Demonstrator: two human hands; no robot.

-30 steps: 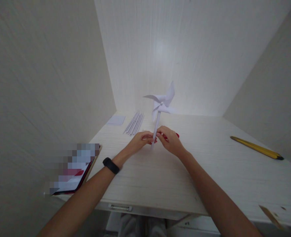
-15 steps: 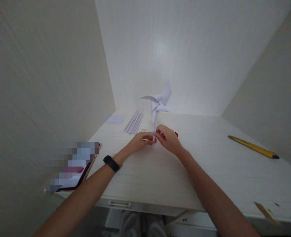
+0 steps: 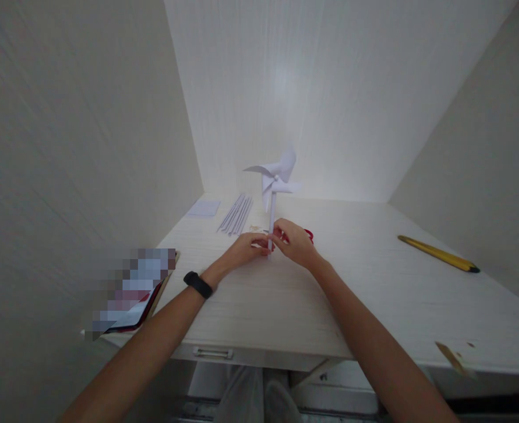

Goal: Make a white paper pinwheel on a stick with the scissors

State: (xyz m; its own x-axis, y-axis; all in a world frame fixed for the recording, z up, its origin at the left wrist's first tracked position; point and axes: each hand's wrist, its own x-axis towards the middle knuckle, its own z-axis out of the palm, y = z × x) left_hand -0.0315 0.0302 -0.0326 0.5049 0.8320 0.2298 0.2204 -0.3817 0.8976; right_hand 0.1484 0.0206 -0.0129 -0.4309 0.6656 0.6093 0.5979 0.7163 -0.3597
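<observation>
A white paper pinwheel (image 3: 275,178) stands nearly upright above the desk on its white paper stick. Fingers of my left hand (image 3: 249,247) are closed on the lower part of the stick from the left side. My right hand (image 3: 295,241) grips the same stick from the right, a little higher up. Behind the right hand shows part of a red-handled pair of scissors (image 3: 308,235), mostly hidden. Several rolled paper sticks (image 3: 236,215) lie beyond my left hand, and a small stack of white paper squares (image 3: 204,208) rests left of them.
Small brownish bits (image 3: 255,229) lie behind the hands. At the desk's left edge sits a tablet-like device (image 3: 138,296), partly blurred out. A long yellow tool (image 3: 438,254) lies to the right. Walls enclose the white desk (image 3: 259,311) on three sides; its front edge has a drawer handle (image 3: 213,353).
The view has shifted slightly, so the pinwheel and hands appear a little further left. The stick looks more upright, and both hands still hold it.
</observation>
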